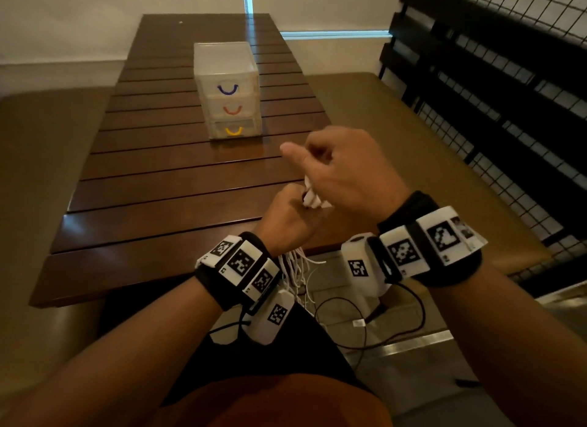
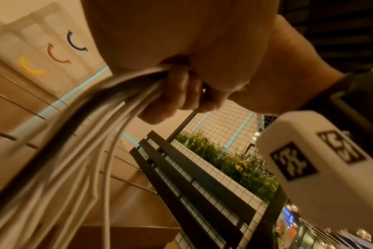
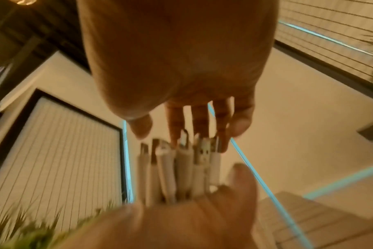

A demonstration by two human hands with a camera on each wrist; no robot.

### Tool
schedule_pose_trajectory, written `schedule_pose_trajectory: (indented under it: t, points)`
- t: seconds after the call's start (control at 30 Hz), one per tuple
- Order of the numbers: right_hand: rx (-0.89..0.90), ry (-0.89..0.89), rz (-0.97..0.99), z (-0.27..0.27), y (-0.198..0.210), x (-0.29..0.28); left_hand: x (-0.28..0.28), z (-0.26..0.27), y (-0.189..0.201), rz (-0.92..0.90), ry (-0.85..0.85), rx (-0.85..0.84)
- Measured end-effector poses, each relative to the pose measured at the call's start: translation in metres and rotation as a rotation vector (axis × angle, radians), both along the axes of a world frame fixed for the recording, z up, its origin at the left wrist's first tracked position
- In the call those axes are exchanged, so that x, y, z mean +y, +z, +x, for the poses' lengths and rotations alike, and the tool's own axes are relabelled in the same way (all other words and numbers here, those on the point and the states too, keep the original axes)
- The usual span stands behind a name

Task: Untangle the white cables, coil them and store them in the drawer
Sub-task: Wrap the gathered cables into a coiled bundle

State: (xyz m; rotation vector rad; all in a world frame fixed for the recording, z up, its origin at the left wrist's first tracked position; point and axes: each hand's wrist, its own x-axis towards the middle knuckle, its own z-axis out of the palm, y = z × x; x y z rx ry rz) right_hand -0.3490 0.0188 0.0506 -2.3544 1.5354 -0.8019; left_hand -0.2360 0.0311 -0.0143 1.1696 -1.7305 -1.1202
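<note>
My left hand (image 1: 286,215) grips a bundle of white cables (image 1: 313,198) in a fist just above the table's near edge. The plug ends stick up out of the fist, and the loose strands (image 1: 297,269) hang below the wrist. In the left wrist view the fingers (image 2: 179,91) curl round the strands (image 2: 100,124). My right hand (image 1: 336,167) hovers over the plugs with its thumb stuck out. In the right wrist view its straight fingertips (image 3: 199,124) touch the tips of the plugs (image 3: 181,168). The translucent drawer unit (image 1: 227,90) stands mid-table with all three drawers closed.
The slatted wooden table (image 1: 158,179) runs away from me, with padded benches (image 1: 381,115) on both sides. A black slat-and-mesh railing (image 1: 495,86) stands on the right. Black camera leads (image 1: 365,328) dangle over my lap. Plants (image 2: 234,160) grow behind the railing.
</note>
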Motion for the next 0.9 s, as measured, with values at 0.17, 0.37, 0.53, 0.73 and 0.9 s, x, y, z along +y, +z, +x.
schedule_pose_trajectory:
  t: [0.17, 0.37, 0.53, 0.73, 0.9]
  points:
    - [-0.024, 0.178, 0.380, 0.006, -0.006, -0.009, 0.006, -0.003, 0.007, 0.018, -0.048, -0.023]
    - [0.042, 0.172, 0.220, 0.015, -0.008, 0.000, -0.003, 0.007, 0.009, 0.046, 0.057, -0.149]
    - [0.023, 0.119, 0.169, 0.018, -0.010, -0.003, -0.002, 0.006, 0.016, 0.015, 0.008, -0.130]
    - [-0.663, 0.104, 0.459, 0.003, -0.006, -0.013, -0.011, 0.006, 0.029, 0.126, 0.004, 0.202]
    - [-0.744, 0.380, 0.774, 0.009, -0.068, -0.009, -0.027, 0.013, 0.042, 0.383, 0.199, 0.641]
